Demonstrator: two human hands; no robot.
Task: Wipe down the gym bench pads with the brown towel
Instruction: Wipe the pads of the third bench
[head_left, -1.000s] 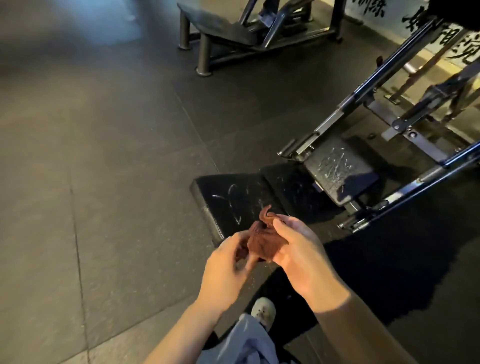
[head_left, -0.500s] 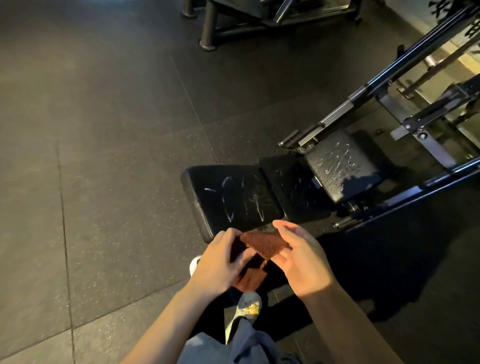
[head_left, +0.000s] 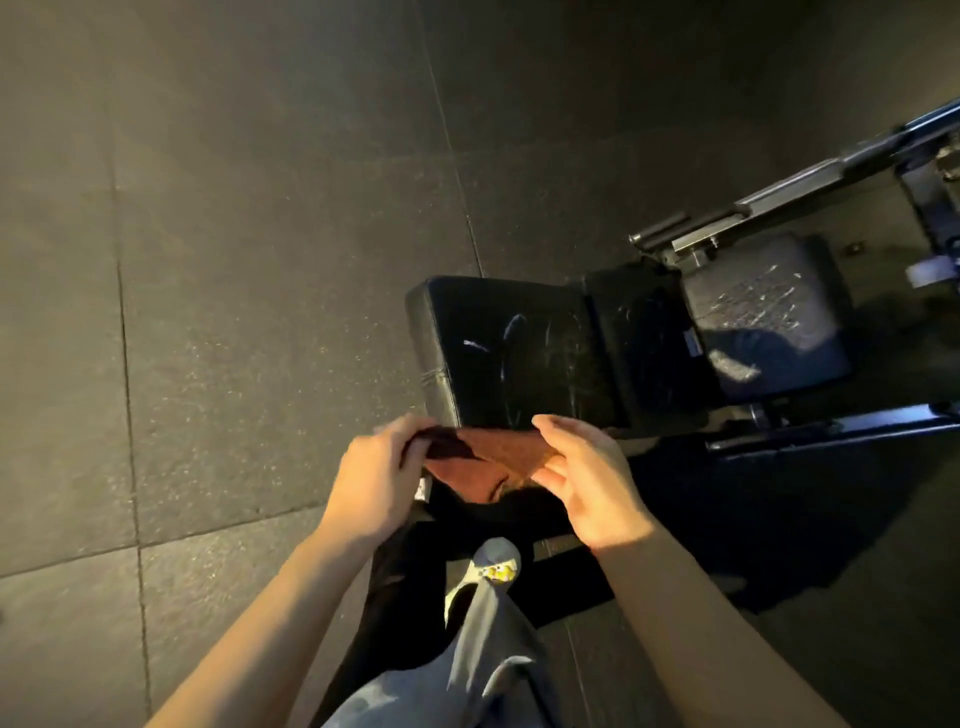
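a person stands over a gym bench, the brown towel (head_left: 506, 457) stretched between both hands just short of the nearest bench pad (head_left: 511, 348). the left hand (head_left: 376, 480) grips one end with curled fingers; the right hand (head_left: 587, 480) pinches the other edge, its remaining fingers loose. the cloth sags in the middle and looks soft and light, likely to bunch under pressure, so gathering it into a flat wad under one palm seems the surest hold. pale streaks mark the pad beyond the hands.
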